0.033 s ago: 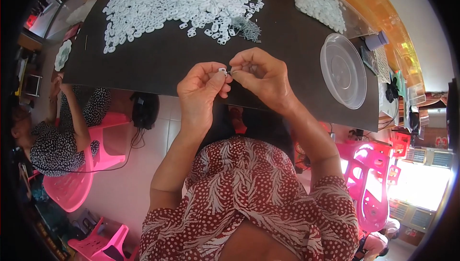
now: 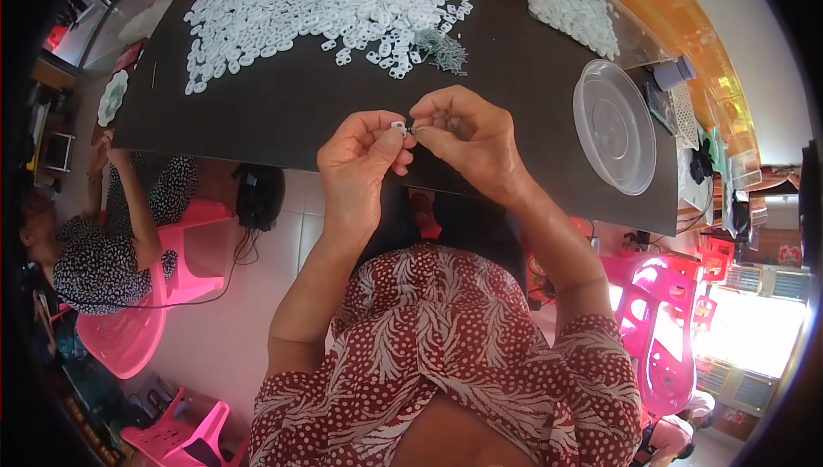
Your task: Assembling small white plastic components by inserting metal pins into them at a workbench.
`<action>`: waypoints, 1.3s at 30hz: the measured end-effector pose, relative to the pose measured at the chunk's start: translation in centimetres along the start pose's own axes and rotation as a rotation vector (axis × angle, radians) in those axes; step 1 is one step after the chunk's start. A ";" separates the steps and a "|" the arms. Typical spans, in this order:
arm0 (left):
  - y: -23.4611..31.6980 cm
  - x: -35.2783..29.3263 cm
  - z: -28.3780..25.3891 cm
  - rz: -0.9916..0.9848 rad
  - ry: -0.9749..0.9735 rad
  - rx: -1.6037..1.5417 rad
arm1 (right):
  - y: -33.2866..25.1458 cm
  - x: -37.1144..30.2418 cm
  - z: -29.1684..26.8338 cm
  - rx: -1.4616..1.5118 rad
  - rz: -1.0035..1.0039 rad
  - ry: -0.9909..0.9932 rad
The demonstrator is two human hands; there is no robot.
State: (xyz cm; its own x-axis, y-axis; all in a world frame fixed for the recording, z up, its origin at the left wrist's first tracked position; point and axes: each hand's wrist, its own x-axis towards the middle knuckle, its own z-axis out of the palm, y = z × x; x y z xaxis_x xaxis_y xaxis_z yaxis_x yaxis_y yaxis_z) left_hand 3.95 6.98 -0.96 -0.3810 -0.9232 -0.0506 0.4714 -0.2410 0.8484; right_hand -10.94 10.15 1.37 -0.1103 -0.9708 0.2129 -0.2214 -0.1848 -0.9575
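Observation:
My left hand (image 2: 360,163) pinches a small white plastic piece (image 2: 399,126) between thumb and forefinger, just above the near edge of the dark table (image 2: 283,111). My right hand (image 2: 471,137) meets it from the right, fingertips closed on a thin metal part that touches the white piece. A large heap of the same white plastic pieces (image 2: 309,4) is spread over the far side of the table. A small bundle of grey metal pins (image 2: 441,49) lies at the heap's right end.
A clear round plastic tub (image 2: 613,124) stands at the table's right. A clear tray with more white pieces (image 2: 570,13) is behind it. Another person (image 2: 103,244) sits at the left on a pink chair. Pink chairs (image 2: 651,330) stand at the right.

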 end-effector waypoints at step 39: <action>-0.6 -1.4 -1.0 0.047 0.012 0.104 | 0.6 -0.7 1.2 0.001 0.068 -0.029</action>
State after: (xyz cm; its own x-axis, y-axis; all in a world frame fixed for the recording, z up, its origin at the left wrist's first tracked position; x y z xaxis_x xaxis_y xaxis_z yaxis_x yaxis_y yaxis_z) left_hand 4.93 8.09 -1.91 -0.3506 -0.9364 -0.0151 0.4035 -0.1656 0.8999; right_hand -9.82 10.57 0.38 -0.0965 -0.9852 0.1416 -0.2130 -0.1185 -0.9698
